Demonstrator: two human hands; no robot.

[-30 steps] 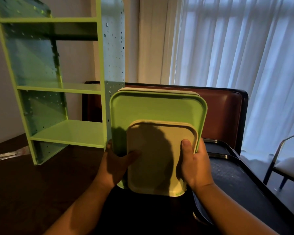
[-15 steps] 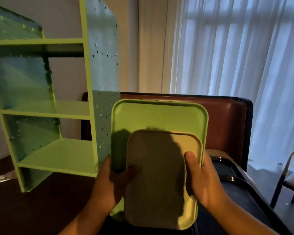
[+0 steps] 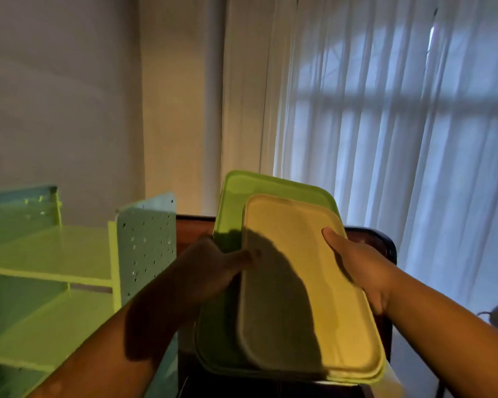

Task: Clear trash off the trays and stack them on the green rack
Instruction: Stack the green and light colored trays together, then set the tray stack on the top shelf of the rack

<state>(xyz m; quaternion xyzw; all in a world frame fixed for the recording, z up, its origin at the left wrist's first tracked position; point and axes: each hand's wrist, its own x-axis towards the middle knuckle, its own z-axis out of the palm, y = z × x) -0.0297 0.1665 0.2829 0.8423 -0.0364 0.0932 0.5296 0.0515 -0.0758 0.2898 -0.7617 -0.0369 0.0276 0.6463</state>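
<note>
I hold a stack of trays in the air with both hands, tilted with its far end up. A small cream tray (image 3: 305, 271) lies on top of a larger green tray (image 3: 236, 196), with more tray edges showing beneath at the near corner. My left hand (image 3: 210, 268) grips the stack's left edge, thumb on the cream tray. My right hand (image 3: 357, 265) grips the right edge, thumb on top. The green rack (image 3: 49, 254) stands at lower left, seen from above, its top shelf level with the trays and to their left. No trash shows on the trays.
A perforated blue-green side panel (image 3: 147, 242) of the rack stands between the shelves and the trays. Behind the trays is a dark chair back (image 3: 383, 242). White curtains (image 3: 385, 124) cover the window on the right, with a plain wall on the left.
The stack of trays has risen from in front of the rack's lower shelves to the height of its top. My view has tilted up, so the rack sits lower in the picture.
</note>
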